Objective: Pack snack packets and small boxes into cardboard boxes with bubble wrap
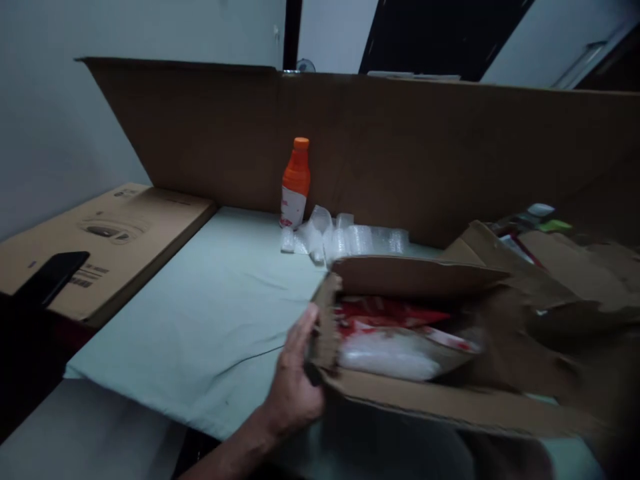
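Note:
My left hand (pixel 295 380) grips the left end of an open cardboard box (pixel 450 400), fingers on its outer side wall. Something small and dark shows by the hand at the box's corner. Inside the box lie a red packet (pixel 375 310) and a clear, whitish plastic-wrapped item (pixel 387 353); both are somewhat blurred. The box is tilted with its open top facing me, over the right part of the table. Its right end runs into dark, blurred cardboard. I cannot see my right hand.
On the pale green table cloth (pixel 215 293) stands an orange bottle (pixel 296 180) beside clear bubble wrap (pixel 345 240). A tall cardboard panel (pixel 400 153) stands behind. At left, a flat carton (pixel 125 240) carries a black phone (pixel 53 277). Torn cardboard (pixel 575 267) is heaped at right.

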Demonstrator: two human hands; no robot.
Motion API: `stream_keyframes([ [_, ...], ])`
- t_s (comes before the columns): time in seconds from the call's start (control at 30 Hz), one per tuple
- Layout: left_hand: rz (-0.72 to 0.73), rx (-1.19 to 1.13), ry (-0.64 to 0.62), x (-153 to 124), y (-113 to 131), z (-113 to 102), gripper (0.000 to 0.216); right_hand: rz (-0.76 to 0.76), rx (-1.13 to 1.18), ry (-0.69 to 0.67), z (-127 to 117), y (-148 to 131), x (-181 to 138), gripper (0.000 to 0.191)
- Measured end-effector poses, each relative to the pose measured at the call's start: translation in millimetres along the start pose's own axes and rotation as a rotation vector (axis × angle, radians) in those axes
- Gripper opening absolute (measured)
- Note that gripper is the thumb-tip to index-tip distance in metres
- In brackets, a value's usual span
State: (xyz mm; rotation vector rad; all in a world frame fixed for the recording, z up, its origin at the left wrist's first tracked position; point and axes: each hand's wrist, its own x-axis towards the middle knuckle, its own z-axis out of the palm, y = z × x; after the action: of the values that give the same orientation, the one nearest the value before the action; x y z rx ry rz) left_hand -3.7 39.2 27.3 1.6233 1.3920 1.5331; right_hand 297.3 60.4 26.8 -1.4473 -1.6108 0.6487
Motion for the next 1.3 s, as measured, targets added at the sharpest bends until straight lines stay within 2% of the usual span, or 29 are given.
stream_keyframes([
  [0.07,-0.160,0.056,0.079,-0.6,-3.2,-40.0,0.068,0.006,0.069,-0.092,43.5,-24.4,2.6,0.029],
  [0.13,-0.239,0.131,0.210,-1.2,-4.9,-74.1,0.068,0.011,0.156,-0.227,83.9,-54.9,9.8,0.036],
  [0.2,-0.261,0.171,0.299,-2.3,-6.5,-87.5,0.069,0.036,0.219,-0.297,103.9,-75.9,18.5,0.043],
  [0.3,-0.236,0.119,0.292,-7.0,-13.1,-68.6,0.073,0.120,0.237,-0.252,95.5,-74.8,27.4,0.046],
  [0.37,-0.194,0.064,0.217,-10.6,-19.5,-48.0,0.072,0.160,0.211,-0.183,80.9,-61.1,32.0,0.048],
  [0.43,-0.140,0.056,0.145,-14.4,-26.4,-37.3,0.069,0.173,0.183,-0.141,73.4,-48.0,37.6,0.048],
  [0.53,-0.063,0.116,0.062,-18.6,-37.8,-49.0,0.072,0.152,0.188,-0.134,81.8,-39.2,47.2,0.047],
  [0.7,-0.053,0.166,-0.094,-4.5,-61.4,-87.3,0.113,0.139,0.191,-0.157,104.2,-38.7,55.0,0.047],
  [0.83,-0.005,0.089,-0.249,18.4,-76.2,-86.7,0.135,0.179,0.163,-0.144,104.5,-27.6,50.7,0.043],
  [0.9,0.038,0.076,-0.248,24.2,-78.7,-82.5,0.140,0.176,0.146,-0.149,104.6,-19.3,50.4,0.038],
  [1.0,0.031,0.083,-0.167,22.2,-80.7,-83.6,0.141,0.140,0.138,-0.169,115.0,-14.4,58.6,0.035],
  [1.1,-0.027,0.121,-0.040,15.2,-86.1,-102.0,0.134,0.074,0.158,-0.241,145.5,-32.5,79.1,0.040],
  [1.2,-0.101,0.223,0.155,18.2,-93.2,-142.4,0.126,-0.068,0.224,-0.369,198.4,-78.6,112.9,0.047],
  [1.3,-0.206,0.285,0.382,40.9,-95.3,-198.5,0.122,-0.285,0.333,-0.512,267.8,-139.5,153.8,0.048],
])
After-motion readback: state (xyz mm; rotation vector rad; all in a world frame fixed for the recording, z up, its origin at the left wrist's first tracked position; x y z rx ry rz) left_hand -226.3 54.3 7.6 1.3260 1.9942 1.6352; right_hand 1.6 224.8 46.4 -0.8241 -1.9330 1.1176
